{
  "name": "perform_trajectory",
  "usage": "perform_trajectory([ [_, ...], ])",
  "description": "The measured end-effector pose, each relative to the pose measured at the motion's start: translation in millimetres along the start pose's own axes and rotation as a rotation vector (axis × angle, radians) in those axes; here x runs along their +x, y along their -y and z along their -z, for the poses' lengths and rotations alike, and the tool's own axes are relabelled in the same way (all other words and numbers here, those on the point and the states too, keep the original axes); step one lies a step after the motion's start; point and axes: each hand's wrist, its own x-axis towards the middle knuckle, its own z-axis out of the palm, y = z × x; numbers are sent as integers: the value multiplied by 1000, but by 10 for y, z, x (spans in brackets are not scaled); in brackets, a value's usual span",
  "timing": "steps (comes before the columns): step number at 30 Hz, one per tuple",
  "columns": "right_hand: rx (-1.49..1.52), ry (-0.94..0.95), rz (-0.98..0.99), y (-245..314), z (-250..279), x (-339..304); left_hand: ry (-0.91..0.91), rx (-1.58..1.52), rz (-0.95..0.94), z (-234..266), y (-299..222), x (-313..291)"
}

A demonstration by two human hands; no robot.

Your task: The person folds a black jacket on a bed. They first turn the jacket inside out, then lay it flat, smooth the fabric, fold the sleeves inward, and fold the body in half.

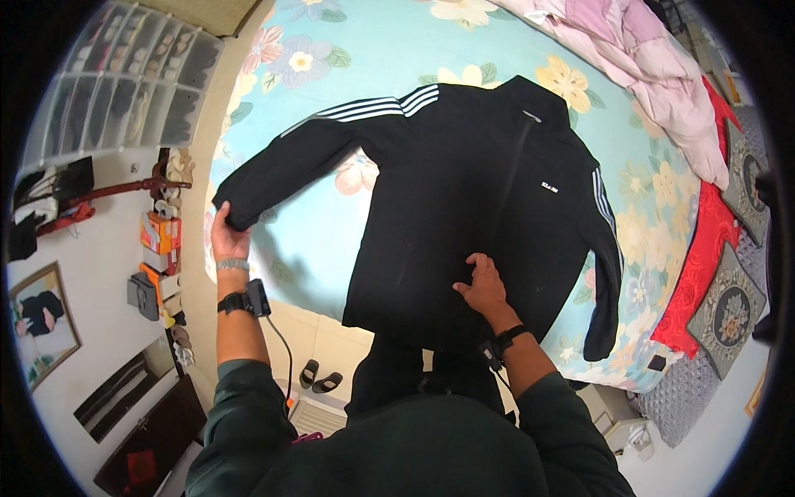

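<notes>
A black zip-up jacket [464,190] with white stripes along its sleeves lies front side up, spread over a bed. Its collar points away from me and its hem hangs at the near edge. My left hand [229,240] is closed on the cuff of the sleeve stretched out to the left, pinching the fabric. Over the lower front of the jacket, right of its middle, my right hand [484,286] is open, thumb apart and fingers loosely bent. Whether it touches the cloth I cannot tell. The other sleeve [606,273] hangs down along the right side.
Under the jacket is a light blue floral bedsheet [306,25]. A pink quilt [654,74] lies at the far right, near a red cloth [696,273] and patterned grey cushions [729,319]. Clear shoe boxes [124,83] stand at left; slippers [321,378] lie on the floor.
</notes>
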Motion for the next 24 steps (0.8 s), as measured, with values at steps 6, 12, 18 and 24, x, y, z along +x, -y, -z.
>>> perform_trajectory([
  [6,7,68,-58,19,12,33,-115,400,-81,896,-205,66],
  [12,-46,68,-48,67,26,41,-188,361,8,1039,-65,231],
  [18,-154,108,-57,322,267,35,-310,476,84,969,-79,386],
  [24,66,-135,308,936,541,575,-141,377,-25,867,-154,127],
])
